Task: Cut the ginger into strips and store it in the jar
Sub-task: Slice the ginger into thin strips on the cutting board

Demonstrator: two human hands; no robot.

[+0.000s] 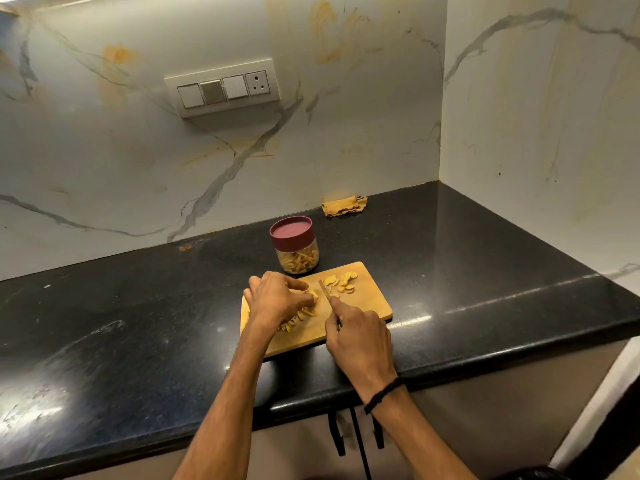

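Observation:
A wooden cutting board (pixel 367 299) lies on the black counter. My left hand (pixel 277 299) curls over a ginger slice (pixel 313 294) near the board's middle and pins it down with the fingertips. My right hand (pixel 356 336) grips a knife (pixel 325 292), whose blade stands just right of that slice. Cut ginger strips (pixel 298 318) lie under and beside my left hand. Uncut round ginger slices (pixel 343 282) sit at the board's far right. Behind the board stands a glass jar (pixel 300 261) with a maroon lid (pixel 291 232) on it, strips inside.
A crumpled yellow cloth (pixel 344 205) lies by the marble back wall. A switch panel (pixel 225 88) hangs on that wall. The counter's front edge (pixel 346 396) runs just under my wrists, with dark cabinet handles (pixel 337 434) below. A side wall closes the right.

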